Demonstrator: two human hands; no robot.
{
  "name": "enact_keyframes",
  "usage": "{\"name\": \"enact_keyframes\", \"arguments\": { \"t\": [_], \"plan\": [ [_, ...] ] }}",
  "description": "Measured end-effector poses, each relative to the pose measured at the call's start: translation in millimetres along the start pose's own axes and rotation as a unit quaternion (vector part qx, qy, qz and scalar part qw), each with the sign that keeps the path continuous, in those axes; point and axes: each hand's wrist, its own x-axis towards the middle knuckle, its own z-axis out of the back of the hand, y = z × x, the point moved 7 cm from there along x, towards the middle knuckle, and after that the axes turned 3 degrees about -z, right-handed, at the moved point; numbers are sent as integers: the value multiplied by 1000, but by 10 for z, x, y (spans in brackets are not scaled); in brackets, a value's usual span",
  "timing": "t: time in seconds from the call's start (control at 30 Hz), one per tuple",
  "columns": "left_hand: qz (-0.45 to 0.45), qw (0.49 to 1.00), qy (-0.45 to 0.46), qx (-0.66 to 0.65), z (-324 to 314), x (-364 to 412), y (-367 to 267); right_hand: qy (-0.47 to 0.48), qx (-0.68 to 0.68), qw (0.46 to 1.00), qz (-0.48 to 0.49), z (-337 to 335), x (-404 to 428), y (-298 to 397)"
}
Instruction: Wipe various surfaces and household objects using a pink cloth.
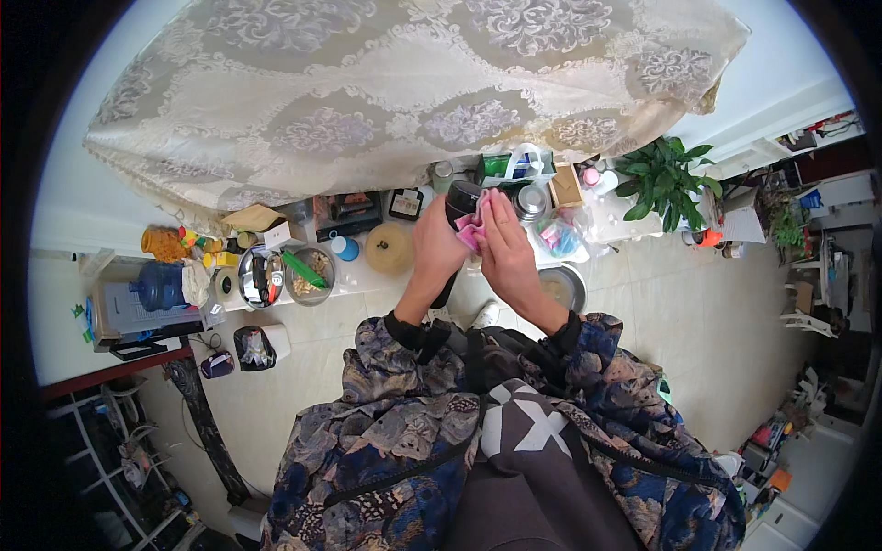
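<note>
Both hands are raised together before my chest, above the near edge of a cluttered white surface. My left hand (pixel 441 237) is wrapped around a dark cylindrical container (pixel 463 198), perhaps a bottle or cup, whose black top points away from me. Against its right side my right hand (pixel 506 244) presses a pink cloth (pixel 474 227), fingers extended and close together. Part of the cloth lies between the two hands. The hands hide the container's lower part.
Behind the hands are a gift bag (pixel 517 165) and a round metal container (pixel 530 203). A metal bowl (pixel 563 288) lies to the right. On the left are a round yellowish lid (pixel 389 248), a blue cup (pixel 344 248) and a bowl of nuts (pixel 320 265). A leafy plant (pixel 668 182) stands far right.
</note>
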Motion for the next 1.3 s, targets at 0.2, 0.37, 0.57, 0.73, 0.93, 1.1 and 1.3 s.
{"name": "enact_keyframes", "arguments": {
  "t": [0.2, 0.37, 0.57, 0.73, 0.93, 1.1, 1.3],
  "plan": [
    [-24, 996, 45, 73, -139, -63, 154, 51, -35, 996, 67, -144, 232, -62],
    [-67, 992, 97, 40, -250, -147, 90, 273, 100, 928, -232, -443, 396, -575],
    [31, 979, 111, -168, -285, -172, 245, 199, 490, 744, -408, -862, 133, -1118],
    [19, 964, 34, -264, -284, -124, 272, 181, 605, 604, -487, -949, -188, -1215],
    [82, 916, -114, -375, -73, 132, 193, 157, 619, 598, -484, -915, -443, -1036],
    [46, 928, -115, -352, -110, 151, -1, 110, 720, 452, -515, -896, -683, -1115],
    [40, 905, -196, -375, -203, 5, -112, -8, 694, 597, -402, -890, -888, -1370]
  ]
}}
